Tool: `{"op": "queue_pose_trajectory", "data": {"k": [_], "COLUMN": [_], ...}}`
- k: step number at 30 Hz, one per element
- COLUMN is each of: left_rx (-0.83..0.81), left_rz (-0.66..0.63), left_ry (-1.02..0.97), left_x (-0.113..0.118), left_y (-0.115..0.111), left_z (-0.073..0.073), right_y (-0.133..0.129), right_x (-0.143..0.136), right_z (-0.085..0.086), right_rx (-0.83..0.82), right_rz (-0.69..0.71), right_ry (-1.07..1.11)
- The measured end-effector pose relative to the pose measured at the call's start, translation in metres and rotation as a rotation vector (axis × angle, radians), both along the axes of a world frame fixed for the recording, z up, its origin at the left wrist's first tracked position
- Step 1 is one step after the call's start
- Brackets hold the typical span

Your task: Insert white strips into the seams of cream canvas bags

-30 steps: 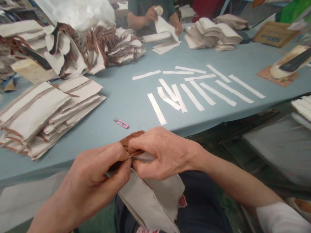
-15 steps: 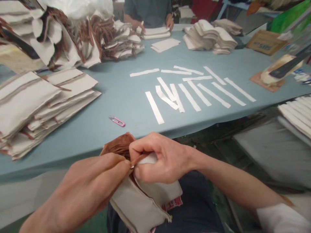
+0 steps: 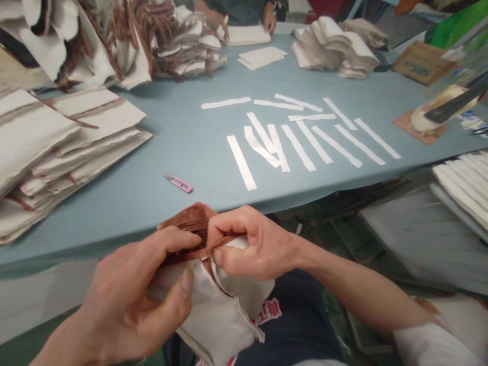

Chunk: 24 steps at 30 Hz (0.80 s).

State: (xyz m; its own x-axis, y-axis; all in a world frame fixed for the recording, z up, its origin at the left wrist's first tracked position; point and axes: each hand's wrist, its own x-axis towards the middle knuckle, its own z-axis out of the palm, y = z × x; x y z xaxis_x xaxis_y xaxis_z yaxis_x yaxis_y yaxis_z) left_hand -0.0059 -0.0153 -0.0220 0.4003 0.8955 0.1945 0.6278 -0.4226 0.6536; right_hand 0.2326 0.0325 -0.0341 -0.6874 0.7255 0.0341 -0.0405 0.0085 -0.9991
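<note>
An off-white and brown sewn fabric piece (image 3: 217, 310) lies over my lap, its brown gathered part (image 3: 190, 226) uppermost. My right hand (image 3: 251, 244) pinches the brown edge near the seam between thumb and curled fingers. Beside it, my left hand (image 3: 141, 290) rests its fingers on the brown fabric, with the thumb spread away from them over the off-white cloth. Between the hands, a small pale bit shows at the seam. On the table, ahead of my hands, lie pink thread snips (image 3: 179, 183).
Several white strips (image 3: 242, 162) are spread over the blue-green table (image 3: 183, 132). Stacked fabric pieces (image 3: 76, 137) stand at left, with a larger pile (image 3: 183, 46) behind. Folded cloths (image 3: 331, 48) and a cardboard box (image 3: 421, 63) sit at the back right. Across the table are a co-worker's hands (image 3: 269, 19).
My left thumb has lifted off the seam and spread away from the fingers, uncovering more fabric. My right hand keeps its pinch. The view has shifted slightly downward.
</note>
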Motion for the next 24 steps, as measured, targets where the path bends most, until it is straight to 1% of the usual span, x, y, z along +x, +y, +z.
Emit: {"op": "queue_pose_trajectory", "data": {"k": [1,3,5,8,10,13,16,18,19,21,24], "left_rx": [0.004,0.006,0.011,0.141,0.247,0.332,0.305,0.252,0.221,0.159,0.076], "left_rz": [-0.018,-0.107,-0.205,-0.295,-0.296,-0.206,-0.12,-0.127,-0.144,-0.191,-0.273], "left_ry": [-0.037,-0.099,-0.099,-0.035,-0.031,-0.113,-0.186,-0.23,-0.249,-0.273,-0.265], "left_x": [0.001,0.004,0.006,0.006,0.007,0.014,0.027,0.037,0.04,0.044,0.042], "left_y": [0.0,0.005,0.013,0.021,0.024,0.025,0.022,0.021,0.022,0.025,0.035], "left_z": [0.001,0.006,0.009,0.007,-0.003,-0.024,-0.043,-0.048,-0.047,-0.042,-0.023], "right_y": [-0.001,-0.002,-0.004,-0.007,-0.01,-0.013,-0.015,-0.014,-0.013,-0.01,-0.005], "right_x": [0.001,0.003,0.005,0.006,0.003,-0.008,-0.014,-0.01,-0.006,0.005,0.019], "right_z": [0.0,0.0,-0.003,-0.011,-0.018,-0.029,-0.035,-0.034,-0.033,-0.028,-0.021], "right_rx": [0.038,0.103,0.146,0.115,0.041,-0.089,-0.132,-0.072,-0.024,0.094,0.265], "right_rz": [-0.013,-0.038,-0.059,-0.053,-0.039,-0.073,-0.124,-0.128,-0.124,-0.112,-0.114], "right_ry": [0.002,0.01,0.042,0.095,0.142,0.284,0.422,0.422,0.394,0.319,0.229]}}
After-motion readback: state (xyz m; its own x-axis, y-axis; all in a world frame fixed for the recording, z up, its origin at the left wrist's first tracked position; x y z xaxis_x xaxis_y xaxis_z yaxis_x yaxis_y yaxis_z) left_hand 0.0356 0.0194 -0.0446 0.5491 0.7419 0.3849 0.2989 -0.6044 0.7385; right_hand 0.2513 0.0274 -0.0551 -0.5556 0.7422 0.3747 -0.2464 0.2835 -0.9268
